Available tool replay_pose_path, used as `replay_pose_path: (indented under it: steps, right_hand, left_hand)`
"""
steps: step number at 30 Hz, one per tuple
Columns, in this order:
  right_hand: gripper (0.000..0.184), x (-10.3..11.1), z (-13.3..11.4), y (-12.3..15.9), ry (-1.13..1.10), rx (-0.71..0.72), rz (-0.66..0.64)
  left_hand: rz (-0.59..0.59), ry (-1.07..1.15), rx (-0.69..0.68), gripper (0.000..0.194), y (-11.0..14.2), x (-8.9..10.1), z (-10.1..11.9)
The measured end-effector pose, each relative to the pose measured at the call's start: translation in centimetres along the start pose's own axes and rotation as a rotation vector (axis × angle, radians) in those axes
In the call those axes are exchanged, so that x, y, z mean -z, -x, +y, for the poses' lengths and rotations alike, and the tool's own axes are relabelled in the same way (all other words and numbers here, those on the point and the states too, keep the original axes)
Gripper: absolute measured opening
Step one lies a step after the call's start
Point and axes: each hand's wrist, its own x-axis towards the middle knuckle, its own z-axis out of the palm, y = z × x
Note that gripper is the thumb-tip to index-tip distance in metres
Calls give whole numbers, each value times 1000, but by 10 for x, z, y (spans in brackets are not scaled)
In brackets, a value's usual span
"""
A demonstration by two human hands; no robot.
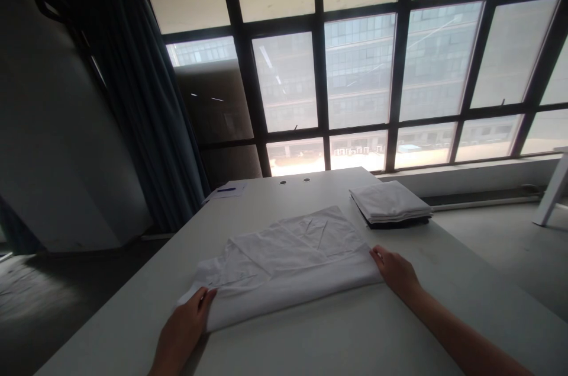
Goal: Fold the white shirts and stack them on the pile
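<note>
A white garment [288, 263] lies partly folded on the white table [310, 340], with a smooth folded band along its near side and creases across its far part. My left hand [184, 317] pinches its near left corner between thumb and fingers. At the right end, my right hand [397, 269] grips the edge of the same garment with fingertips pressed together. Whether it is a shirt or another piece of clothing I cannot tell.
A stack of folded white cloth [390, 201] with a black piece beneath sits near the table's right edge. At the far left corner lies paper with a dark pen [226, 189]. Beyond are a blue curtain [137, 109] and large windows [359, 74].
</note>
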Motion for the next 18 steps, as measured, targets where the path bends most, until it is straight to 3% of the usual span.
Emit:
replay_pose_path:
  steps: [6,13,18]
  right_hand:
    - [44,-1,5,-3,-154,25,77]
    - [37,0,-4,-5,38,21,-50]
    - [32,0,-6,-6,47,13,-40]
  left_hand:
    - [-52,-9,-1,46,-1,-2,-2]
    - [-66,-26,5,45,-4,-3,-12]
    - [-80,-29,20,44,-6,-4,-22]
